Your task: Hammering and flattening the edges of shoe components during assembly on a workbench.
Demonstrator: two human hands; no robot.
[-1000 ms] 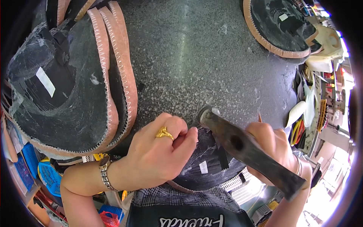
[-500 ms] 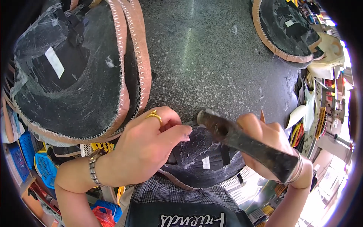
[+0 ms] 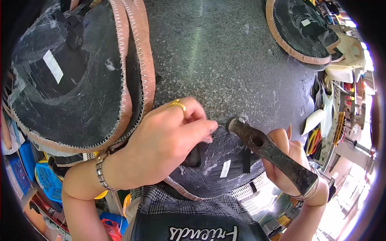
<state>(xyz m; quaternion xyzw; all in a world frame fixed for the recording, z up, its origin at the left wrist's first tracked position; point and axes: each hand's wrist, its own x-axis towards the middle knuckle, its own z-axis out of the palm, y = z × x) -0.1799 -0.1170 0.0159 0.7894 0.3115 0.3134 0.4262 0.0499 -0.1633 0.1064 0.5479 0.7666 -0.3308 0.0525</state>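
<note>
My left hand [image 3: 165,144], with a gold ring and a metal bracelet, presses down on a dark shoe upper [image 3: 219,164] that lies at the near edge of the speckled grey stone table [image 3: 225,68]. Its fingertips pinch the upper's far rim. My right hand [image 3: 283,158] grips a worn dark metal hammer head [image 3: 267,150] around its middle, with the round face resting on the upper's rim by my left fingertips. A small white label sits on the upper.
A stack of dark uppers with tan zigzag-stitched edges [image 3: 80,76] fills the table's left side. Another such upper [image 3: 301,32] lies at the far right. Blue baskets [image 3: 32,168] sit low on the left, tools and clutter [image 3: 329,112] on the right.
The view has shifted so that the hands sit lower in the frame. My left hand has slid to the right over the upper, and the hammer face stays on its rim.
</note>
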